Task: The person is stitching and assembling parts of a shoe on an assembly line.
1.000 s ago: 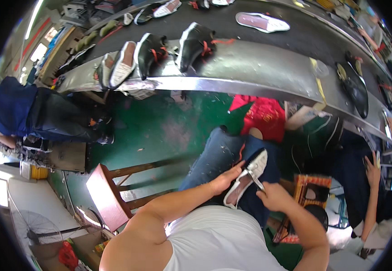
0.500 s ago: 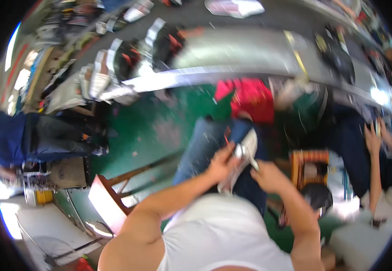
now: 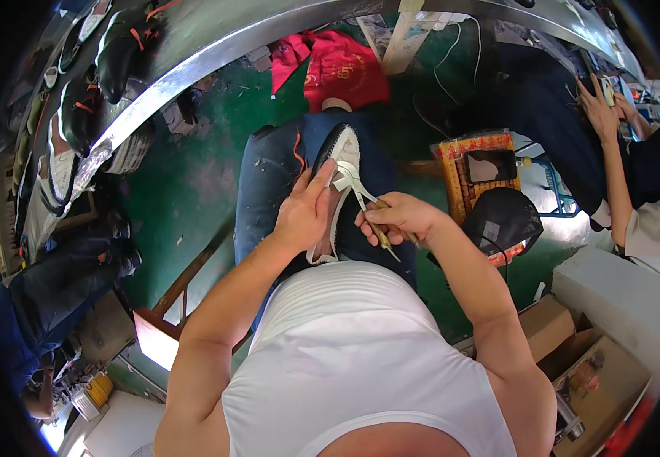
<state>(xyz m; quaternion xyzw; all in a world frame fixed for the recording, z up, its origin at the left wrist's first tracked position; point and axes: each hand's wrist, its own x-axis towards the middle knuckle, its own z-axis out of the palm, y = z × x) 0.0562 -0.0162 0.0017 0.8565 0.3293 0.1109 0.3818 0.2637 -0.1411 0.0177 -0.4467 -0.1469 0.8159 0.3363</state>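
Note:
A shoe [image 3: 349, 149] with a whitish upper and a dark edge lies lengthwise on my jeans-clad lap, toe pointing away from me. My left hand [image 3: 304, 212] holds its left side, fingers stretched along the upper, close to the tool's head. In my right hand [image 3: 404, 218] is a pair of metal pincers [image 3: 347, 180] with tan handles. Their silvery head rests against the front part of the shoe. A thin pointed end sticks out below my right fingers. An orange-red cord [image 3: 298, 150] lies on my jeans beside the shoe.
Several dark shoes [image 3: 117, 57] stand on the metal-edged bench [image 3: 216, 47]. Red cloth [image 3: 345, 72] lies ahead on the green floor [image 3: 193, 167]. At right are a wooden stool [image 3: 459, 183], a black bag [image 3: 503, 217], a co-worker's hand [image 3: 600, 114] and cardboard boxes [image 3: 604, 373].
The view has turned and sharpened; the bench now slants and the red cloth sits farther up and left. Both hands stay at the shoe, the pincers still in my right hand.

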